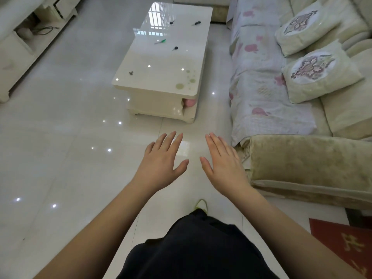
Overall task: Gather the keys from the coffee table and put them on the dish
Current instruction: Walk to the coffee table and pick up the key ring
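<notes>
Several keys lie scattered on a glossy white coffee table (153, 83). A bare metal key (131, 73) sits near its front left corner. A black-headed key (174, 48) and a green-headed key (160, 41) lie mid-table. Two more black-headed keys, one (171, 22) at the back middle and one (196, 23) at the back right, lie at the far end. No dish shows in view. My left hand (162, 158) and my right hand (222, 162) hover side by side over the floor, well short of the table, palms down, fingers spread, holding nothing.
A cream sofa (302, 158) with a floral cover (259, 83) and two cushions (320, 71) runs along the right. A white TV cabinet (24, 43) stands at the left. Shiny floor tiles (70, 127) lie between. A red mat (346, 244) is at the lower right.
</notes>
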Demonstrator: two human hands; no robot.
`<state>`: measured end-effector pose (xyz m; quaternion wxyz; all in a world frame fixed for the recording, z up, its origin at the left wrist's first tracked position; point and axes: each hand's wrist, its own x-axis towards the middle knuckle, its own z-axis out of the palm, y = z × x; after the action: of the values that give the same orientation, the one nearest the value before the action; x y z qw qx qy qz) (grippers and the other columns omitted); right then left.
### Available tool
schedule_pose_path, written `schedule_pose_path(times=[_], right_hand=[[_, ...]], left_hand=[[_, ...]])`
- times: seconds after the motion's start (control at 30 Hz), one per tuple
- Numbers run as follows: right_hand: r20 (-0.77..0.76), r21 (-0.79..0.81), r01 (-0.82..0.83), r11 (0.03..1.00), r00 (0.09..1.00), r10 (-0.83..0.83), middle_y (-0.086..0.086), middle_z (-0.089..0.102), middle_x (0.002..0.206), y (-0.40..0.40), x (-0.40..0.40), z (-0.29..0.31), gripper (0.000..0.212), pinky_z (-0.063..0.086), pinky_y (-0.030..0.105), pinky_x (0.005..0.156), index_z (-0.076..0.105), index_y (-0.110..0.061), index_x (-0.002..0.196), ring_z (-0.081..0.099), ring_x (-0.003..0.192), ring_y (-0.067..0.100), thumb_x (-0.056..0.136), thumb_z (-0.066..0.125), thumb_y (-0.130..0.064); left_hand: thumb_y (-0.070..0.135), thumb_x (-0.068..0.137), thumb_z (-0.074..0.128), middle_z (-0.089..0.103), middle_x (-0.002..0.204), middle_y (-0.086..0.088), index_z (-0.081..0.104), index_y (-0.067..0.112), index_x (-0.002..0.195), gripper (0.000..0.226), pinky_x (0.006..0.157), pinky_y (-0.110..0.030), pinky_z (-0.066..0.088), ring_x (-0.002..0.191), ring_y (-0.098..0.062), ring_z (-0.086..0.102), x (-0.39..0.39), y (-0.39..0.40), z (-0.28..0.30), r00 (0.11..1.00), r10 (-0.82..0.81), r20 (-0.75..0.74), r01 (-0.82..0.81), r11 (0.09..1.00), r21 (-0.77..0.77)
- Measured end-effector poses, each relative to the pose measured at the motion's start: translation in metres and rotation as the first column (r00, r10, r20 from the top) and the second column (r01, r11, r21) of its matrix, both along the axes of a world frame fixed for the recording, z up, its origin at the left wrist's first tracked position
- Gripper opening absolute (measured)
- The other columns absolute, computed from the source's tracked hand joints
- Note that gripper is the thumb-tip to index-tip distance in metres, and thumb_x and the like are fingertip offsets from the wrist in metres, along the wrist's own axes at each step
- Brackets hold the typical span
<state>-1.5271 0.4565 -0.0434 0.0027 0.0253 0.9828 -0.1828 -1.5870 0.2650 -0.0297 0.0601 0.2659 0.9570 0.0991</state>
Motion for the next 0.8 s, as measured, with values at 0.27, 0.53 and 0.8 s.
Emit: schedule_pose_path(times=[0.27, 0.53, 0.8], right_hand=[[-0.009, -0.004, -0.034, 0.999, 0.999, 0.034, 0.001, 0.022, 0.16, 0.049, -0.127, 0.01, 0.062, 0.016, 0.037, 0.116, 0.018, -0.017, 0.152, 0.016, 0.147, 0.02, 0.099, 0.035, -0.044], [-0.01, 0.002, -0.124, 0.992, 0.992, 0.124, 0.002, 0.021, 0.16, 0.03, -0.258, 0.004, 0.062, 0.015, 0.037, 0.117, 0.018, -0.015, 0.152, 0.016, 0.147, 0.021, 0.099, 0.036, -0.042], [0.022, 0.024, -0.227, 0.974, 0.974, 0.226, 0.0, 0.018, 0.161, -0.046, -0.415, -0.004, 0.063, 0.012, 0.036, 0.118, 0.015, -0.017, 0.153, 0.013, 0.148, 0.019, 0.099, 0.034, -0.044]], left_hand=[[0.056, 0.091, 0.036, 0.027, 0.159, -0.003, 0.019, 0.019, 0.153, 0.074, 0.114, -0.045, 0.024, 0.146, -0.025, 0.02, -0.119, 0.039, 0.009, 0.999, 0.039, -0.003, -0.039, 0.999, -0.018], [0.055, 0.091, 0.038, 0.028, 0.158, -0.005, 0.019, 0.019, 0.152, 0.074, 0.113, -0.046, 0.027, 0.145, -0.026, 0.022, -0.234, 0.014, -0.003, 0.993, 0.121, -0.006, -0.121, 0.993, -0.002], [0.054, 0.091, 0.041, 0.025, 0.16, -0.004, 0.016, 0.02, 0.153, 0.074, 0.114, -0.046, 0.024, 0.146, -0.026, 0.019, -0.367, -0.064, -0.011, 0.97, 0.243, -0.001, -0.242, 0.969, 0.04]])
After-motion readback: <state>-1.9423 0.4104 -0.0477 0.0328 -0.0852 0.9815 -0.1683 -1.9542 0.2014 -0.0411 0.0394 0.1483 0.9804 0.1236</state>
